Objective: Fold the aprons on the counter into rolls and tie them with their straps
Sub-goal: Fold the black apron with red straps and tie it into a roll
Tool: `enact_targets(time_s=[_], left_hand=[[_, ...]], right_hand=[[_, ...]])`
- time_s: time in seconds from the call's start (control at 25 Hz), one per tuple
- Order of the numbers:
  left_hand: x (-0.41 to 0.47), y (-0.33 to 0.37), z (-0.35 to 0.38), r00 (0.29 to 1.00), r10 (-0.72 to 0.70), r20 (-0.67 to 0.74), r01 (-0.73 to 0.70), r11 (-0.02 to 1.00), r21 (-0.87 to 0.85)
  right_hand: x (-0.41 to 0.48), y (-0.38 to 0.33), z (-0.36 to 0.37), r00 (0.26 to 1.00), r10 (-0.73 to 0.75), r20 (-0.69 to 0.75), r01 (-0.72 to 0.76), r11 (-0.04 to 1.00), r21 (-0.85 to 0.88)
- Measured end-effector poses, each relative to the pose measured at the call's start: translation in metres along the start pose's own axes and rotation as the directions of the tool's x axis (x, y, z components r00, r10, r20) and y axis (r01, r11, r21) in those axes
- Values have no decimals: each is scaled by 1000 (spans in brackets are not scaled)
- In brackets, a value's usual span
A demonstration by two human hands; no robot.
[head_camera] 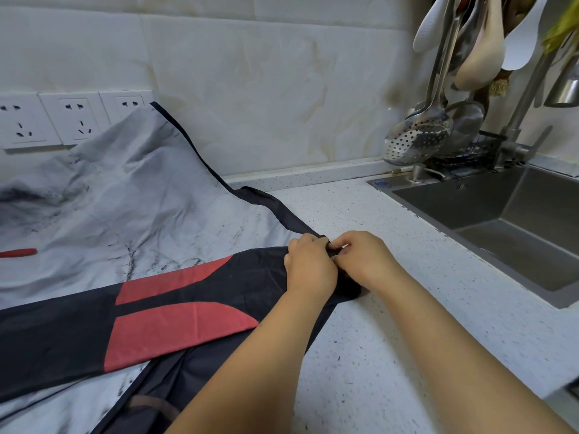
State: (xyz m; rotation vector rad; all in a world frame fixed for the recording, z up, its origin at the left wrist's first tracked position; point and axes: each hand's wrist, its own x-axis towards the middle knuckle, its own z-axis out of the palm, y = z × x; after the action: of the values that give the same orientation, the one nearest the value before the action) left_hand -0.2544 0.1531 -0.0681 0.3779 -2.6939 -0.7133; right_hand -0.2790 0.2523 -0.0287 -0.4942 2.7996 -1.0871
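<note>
On counter [407,324] beside sink [470,208], left hand [308,267], right hand [363,261], both pinching end of black apron [78,333]

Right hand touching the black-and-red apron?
Touching. Head view: right hand pinches the bunched end of the black-and-red apron, beside the left hand.

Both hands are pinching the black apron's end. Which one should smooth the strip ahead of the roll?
Probably the left hand: it lies on the black apron, whose strip runs leftward from it. The right hand sits at the outer end, better suited to hold it.
</note>
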Motion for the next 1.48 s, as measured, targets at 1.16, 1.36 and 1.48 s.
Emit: enact_targets(time_s=[1.16, 1.36, 1.48], left_hand=[[-77, -69, -66, 966, 108, 235, -188, 919, 347], [-78, -69, -66, 964, 118, 238, -194, 924, 330], [-77, -70, -66, 963, 119, 241, -195, 927, 320]], right_hand=[[25, -51, 8, 929, 292, 227, -190, 904, -383], [11, -62, 23, 964, 12, 264, 154, 786, -599], [16, -62, 23, 934, 84, 348, 46, 936, -349]])
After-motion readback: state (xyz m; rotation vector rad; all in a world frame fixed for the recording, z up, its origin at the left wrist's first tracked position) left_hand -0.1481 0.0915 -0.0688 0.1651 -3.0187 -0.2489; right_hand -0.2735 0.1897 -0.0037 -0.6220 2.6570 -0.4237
